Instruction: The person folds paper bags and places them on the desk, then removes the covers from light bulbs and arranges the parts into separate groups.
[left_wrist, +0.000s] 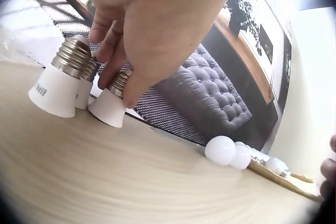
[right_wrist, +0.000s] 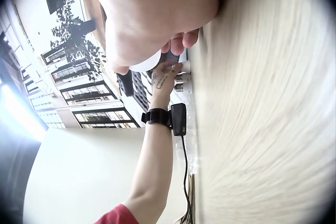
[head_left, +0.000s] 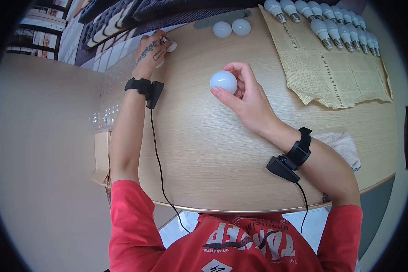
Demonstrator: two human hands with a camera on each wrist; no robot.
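Observation:
At the far left of the table, my left hand (head_left: 149, 53) pinches the metal screw end of a light bulb base (left_wrist: 108, 107). That base has a white flared body, and its screw end points up. Beside it in the left wrist view stand more bases of the same kind, the nearest bulb base (left_wrist: 55, 91) with its screw end up too. Over the middle of the table, my right hand (head_left: 251, 99) holds a round white bulb cover (head_left: 223, 81) between thumb and fingers. In the right wrist view the palm hides most of this cover.
Two white bulb covers (head_left: 222, 29) rest at the back edge. Several bulbs (head_left: 322, 31) lie in rows on printed brown paper (head_left: 322, 77) at the back right. A light cloth (head_left: 337, 145) lies beside my right forearm, and clear plastic packaging (head_left: 111, 95) stands at the left edge.

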